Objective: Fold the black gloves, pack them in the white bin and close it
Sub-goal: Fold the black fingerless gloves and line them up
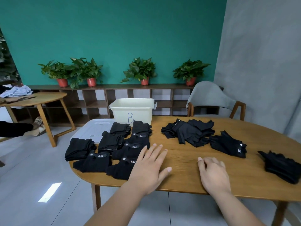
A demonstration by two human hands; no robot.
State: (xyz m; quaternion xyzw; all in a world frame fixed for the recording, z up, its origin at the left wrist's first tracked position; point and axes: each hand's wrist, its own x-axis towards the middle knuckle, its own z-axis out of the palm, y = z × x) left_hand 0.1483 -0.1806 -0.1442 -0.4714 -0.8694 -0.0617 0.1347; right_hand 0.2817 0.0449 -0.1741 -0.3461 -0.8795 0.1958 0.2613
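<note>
Mid-folding, between gloves: left hand flat with fingers spread, right hand loosely curled, both empty on the wooden table; folded gloves lie left, unfolded heap right, white bin open behind, so the next reach is likely to the heap.

Bin at far edge of worktop, left of centre. Lid flat on worktop, left of bin. Folded gloves in rows before bin and lid, some overlapping lid's near edge. Loose glove heap right of bin. Single glove just right of heap. Glove stack at right edge. Chair behind worktop, right of bin.
</note>
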